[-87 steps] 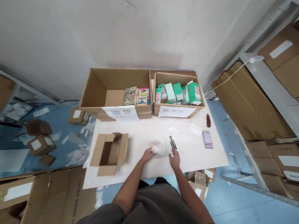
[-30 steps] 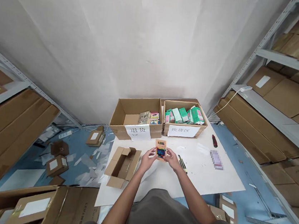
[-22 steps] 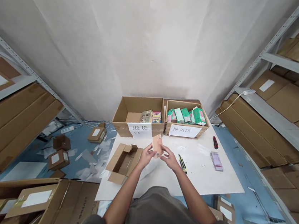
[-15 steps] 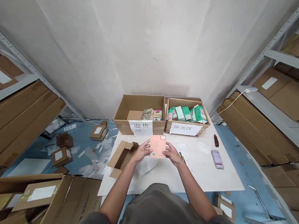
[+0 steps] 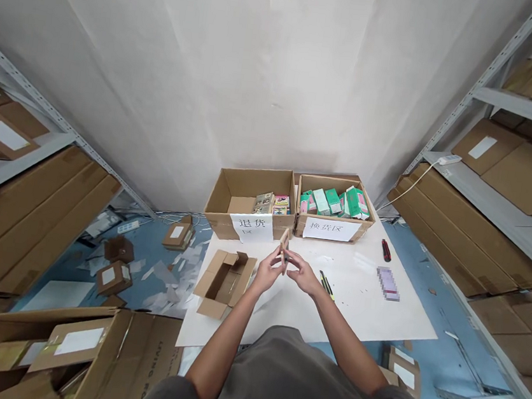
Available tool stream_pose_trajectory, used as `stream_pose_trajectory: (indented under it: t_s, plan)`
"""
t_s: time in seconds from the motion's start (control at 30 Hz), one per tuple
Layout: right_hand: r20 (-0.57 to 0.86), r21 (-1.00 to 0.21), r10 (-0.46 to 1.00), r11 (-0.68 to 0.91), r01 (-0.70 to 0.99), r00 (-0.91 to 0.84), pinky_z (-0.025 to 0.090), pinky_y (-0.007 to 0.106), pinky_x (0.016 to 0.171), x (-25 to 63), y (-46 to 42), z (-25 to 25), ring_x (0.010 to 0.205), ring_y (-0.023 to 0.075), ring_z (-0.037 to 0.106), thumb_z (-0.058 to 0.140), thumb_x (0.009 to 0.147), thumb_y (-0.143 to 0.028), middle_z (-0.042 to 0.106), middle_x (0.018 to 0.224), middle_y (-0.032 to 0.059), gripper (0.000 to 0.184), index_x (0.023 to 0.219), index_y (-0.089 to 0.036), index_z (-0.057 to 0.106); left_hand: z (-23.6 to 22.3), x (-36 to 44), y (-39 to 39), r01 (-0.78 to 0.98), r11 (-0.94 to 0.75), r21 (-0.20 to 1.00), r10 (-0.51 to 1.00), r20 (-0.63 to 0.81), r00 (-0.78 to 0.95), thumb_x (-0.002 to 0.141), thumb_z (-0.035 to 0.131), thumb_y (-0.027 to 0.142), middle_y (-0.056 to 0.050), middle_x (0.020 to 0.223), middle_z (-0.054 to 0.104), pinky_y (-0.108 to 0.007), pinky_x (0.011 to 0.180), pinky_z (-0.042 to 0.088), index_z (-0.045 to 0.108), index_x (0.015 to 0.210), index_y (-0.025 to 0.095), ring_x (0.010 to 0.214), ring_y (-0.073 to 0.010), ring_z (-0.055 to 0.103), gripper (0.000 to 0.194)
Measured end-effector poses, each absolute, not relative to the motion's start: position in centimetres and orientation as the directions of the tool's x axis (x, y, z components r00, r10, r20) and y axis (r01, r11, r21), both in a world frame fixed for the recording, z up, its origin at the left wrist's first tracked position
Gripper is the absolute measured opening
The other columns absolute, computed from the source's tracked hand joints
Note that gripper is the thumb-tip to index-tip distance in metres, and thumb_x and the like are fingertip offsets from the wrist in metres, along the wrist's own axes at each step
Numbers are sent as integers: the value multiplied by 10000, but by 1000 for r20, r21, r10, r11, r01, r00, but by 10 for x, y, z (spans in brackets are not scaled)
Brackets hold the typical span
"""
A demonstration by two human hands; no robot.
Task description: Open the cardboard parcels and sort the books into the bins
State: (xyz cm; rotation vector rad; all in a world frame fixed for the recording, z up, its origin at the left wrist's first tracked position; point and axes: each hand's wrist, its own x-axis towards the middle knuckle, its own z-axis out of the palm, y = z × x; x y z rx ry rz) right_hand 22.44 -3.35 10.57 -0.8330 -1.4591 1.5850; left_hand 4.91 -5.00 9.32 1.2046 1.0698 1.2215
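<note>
Peach-coloured and thin, the flat pack (image 5: 285,240) was turned almost edge-on, so that it showed as a narrow upright strip, leaning slightly, with its top end a little to the right of its lower end. Its broad faces could hardly be made out at that angle, and no print on them could be read. It was held above the surface (image 5: 363,313), on the near side of the 退货区 carton (image 5: 219,224), by that carton's right front corner.

The left hand (image 5: 268,271) was clamped on the pack, fingers and thumb bent against its left side. The right hand (image 5: 304,275) gripped it from the other side, fingertips against the pack, wrist angled inward.

Inside the 退货区 carton, toward its right end, lay grey-brown printed boxes (image 5: 264,202) and pink-and-yellow printed boxes (image 5: 281,205). A paper sign (image 5: 252,227) hung on its front. Just right of that carton stood a second carton (image 5: 299,225) with green, white and pink boxes (image 5: 334,201) jumbled inside. On the near side of the 退货区 carton, toward its left, sat a small brown carton (image 5: 213,275), flaps spread. Nearer than the carton and off to its right lay yellow-and-black cutters (image 5: 326,285); farther right were a red-and-black cutter (image 5: 386,250) and a blurred purple item (image 5: 387,284).
</note>
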Motion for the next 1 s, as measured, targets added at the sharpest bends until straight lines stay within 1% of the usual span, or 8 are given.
stream_pose_trajectory:
  t_s: [0.1,0.23,0.3,0.4,0.57,0.7,0.83,1.0]
  plan:
    - [48,-995,899,4,-101,-434,543,418,993,231,-30,107,1389,289,484,721,766,-253,508,1531,43,680,1426,-362,597,97,36,-44,-166,4,986,999,5,50,817,778,412,-129,1450,610,-441,977,569,444,1558,258,1185,-280,671,827]
    - [-103,-989,965,-126,-81,-240,553,435,974,252,-16,105,1208,262,611,828,706,-305,612,1382,69,770,1426,-345,559,101,7,-37,-272,144,951,984,-110,138,748,846,398,-166,1424,616,-434,906,595,411,1575,257,1072,-264,713,944]
    - [-182,-966,924,-232,-115,-335,580,419,899,260,-12,104,1078,249,675,862,677,-324,660,1278,74,796,1412,-328,554,104,-2,-37,-286,220,933,964,-163,212,730,865,375,-158,1413,622,-420,902,595,414,1573,283,1084,-266,711,960]
    - [-221,-930,857,-329,-163,-466,596,373,793,267,-12,104,942,229,715,873,672,-343,699,1170,59,749,1359,-312,574,108,-4,-38,-264,290,920,932,-210,295,752,860,367,-134,1394,634,-409,944,580,420,1566,326,1134,-260,697,926]
    - [-209,-913,850,-346,-215,-483,599,357,770,274,-12,110,959,237,719,876,674,-333,708,1173,49,741,1350,-330,570,116,4,-35,-268,311,912,913,-208,352,766,851,329,-113,1434,592,-452,976,569,399,1567,387,1182,-272,677,921]
    - [-200,-908,845,-350,-230,-495,594,322,738,286,0,111,961,232,717,883,672,-324,705,1141,44,746,1350,-331,570,122,13,-31,-256,324,911,906,-220,363,732,869,290,-121,1429,584,-441,967,573,330,1597,399,1171,-274,677,1025]
    - [-206,-898,825,-373,-233,-526,591,306,730,297,22,107,930,213,713,894,662,-325,696,1119,37,786,1374,-328,560,122,25,-26,-294,306,905,922,-206,327,758,853,284,-113,1430,578,-418,950,575,247,1614,433,1147,-250,685,1059]
    - [-247,-882,786,-425,-205,-566,593,305,741,288,53,110,925,203,713,904,652,-328,694,1103,29,783,1363,-335,576,117,22,-10,-337,284,897,943,-199,265,796,825,277,-106,1403,599,-386,928,575,223,1618,438,1118,-228,691,1031]
